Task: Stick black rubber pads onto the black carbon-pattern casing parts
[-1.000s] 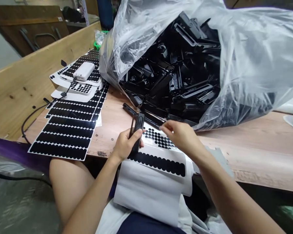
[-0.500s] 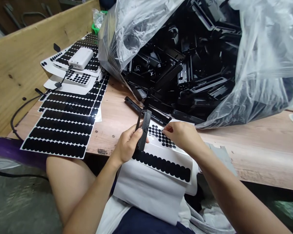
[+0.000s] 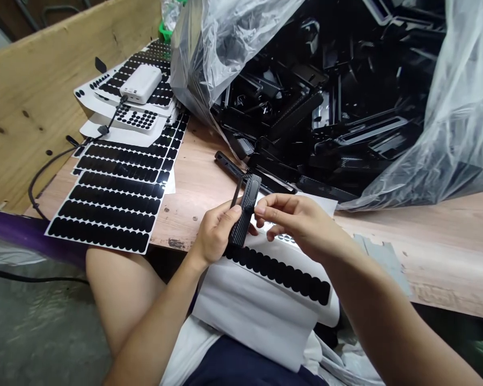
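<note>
Left hand [image 3: 215, 233] clasps carbon-textured part [image 3: 247, 213] in front of plastic bag [image 3: 467, 120]; right hand [image 3: 304, 220] pinched, contents unclear. Power bank [image 3: 143, 83] lies left of bag.

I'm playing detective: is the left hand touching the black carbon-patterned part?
Touching: the head view shows the left hand gripping the black carbon-patterned part, thumb lying on it.

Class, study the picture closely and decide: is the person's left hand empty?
No: the left hand grips a black textured part, with its thumb lying against the surface.
</note>
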A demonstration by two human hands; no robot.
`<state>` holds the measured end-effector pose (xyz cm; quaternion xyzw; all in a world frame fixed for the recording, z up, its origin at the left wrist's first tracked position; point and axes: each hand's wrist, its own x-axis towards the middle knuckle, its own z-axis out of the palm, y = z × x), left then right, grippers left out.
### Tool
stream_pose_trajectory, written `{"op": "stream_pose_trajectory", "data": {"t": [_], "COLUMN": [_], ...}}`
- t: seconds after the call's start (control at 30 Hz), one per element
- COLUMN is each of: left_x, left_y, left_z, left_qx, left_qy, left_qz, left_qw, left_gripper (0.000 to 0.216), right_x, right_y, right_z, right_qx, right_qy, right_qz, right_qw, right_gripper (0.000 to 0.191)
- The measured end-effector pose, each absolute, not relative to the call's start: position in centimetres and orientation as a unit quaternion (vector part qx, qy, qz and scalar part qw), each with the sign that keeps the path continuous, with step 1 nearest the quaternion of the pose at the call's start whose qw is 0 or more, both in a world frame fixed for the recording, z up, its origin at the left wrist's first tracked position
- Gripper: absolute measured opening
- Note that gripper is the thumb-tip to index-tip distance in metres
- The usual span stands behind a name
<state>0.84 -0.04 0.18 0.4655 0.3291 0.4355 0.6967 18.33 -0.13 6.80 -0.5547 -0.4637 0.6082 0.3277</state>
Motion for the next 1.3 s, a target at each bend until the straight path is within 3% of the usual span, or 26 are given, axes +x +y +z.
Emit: {"op": "stream_pose_trajectory", "data": {"t": [0.87, 1.13, 1.3], "left_x": [0.9, 0.8, 0.8], "left_y": [0.1, 0.1, 0.1], "left_z": [-0.6, -0.3, 0.2], "left_qx": [0.467, 0.492, 0.506], "left_qy": [0.302, 0.329, 0.339], "left_qz": [0.459, 0.448, 0.447], "left_qw": [0.693, 0.670, 0.655], "left_gripper": [0.040, 0.041, 0.040], "right_x": [17.8, 17.4, 17.2], "right_y": [0.1, -0.2, -0.4], "right_z": [6.5, 6.7, 6.5], "right_qx": [-0.555, -0.585, -0.604], "right_qy": [-0.503, -0.568, -0.598], "right_qz": [0.557, 0.454, 0.391], "right_qw": [0.358, 0.359, 0.352], "right_gripper": [0.039, 0.039, 0.028]}}
